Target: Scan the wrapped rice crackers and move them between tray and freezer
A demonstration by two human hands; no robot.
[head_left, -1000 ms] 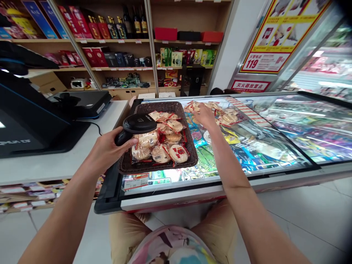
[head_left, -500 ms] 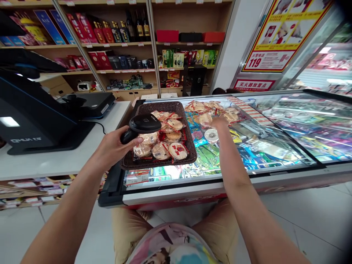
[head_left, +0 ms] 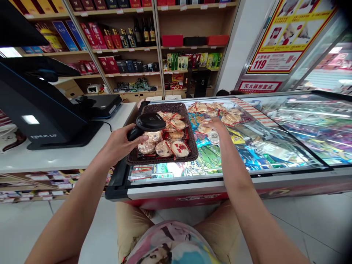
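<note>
My left hand is wrapped round the handle of a black barcode scanner, held over the left side of a brown woven basket. Wrapped round flat cakes in clear packets fill the basket, which rests on the freezer's glass top. To the right of it, my right hand grips one packaged cake by its edge, just above the glass. More packaged cakes lie loose on the glass beyond that hand.
The chest freezer spans the front, with colourful packs under its glass. A white counter at left carries a black checkout machine and a scale. Stocked shelves stand behind.
My right hand has drawn the packaged cake a little left and toward me, partly over the round white item under the glass. The left hand keeps the scanner above the basket. The view has shifted slightly.
</note>
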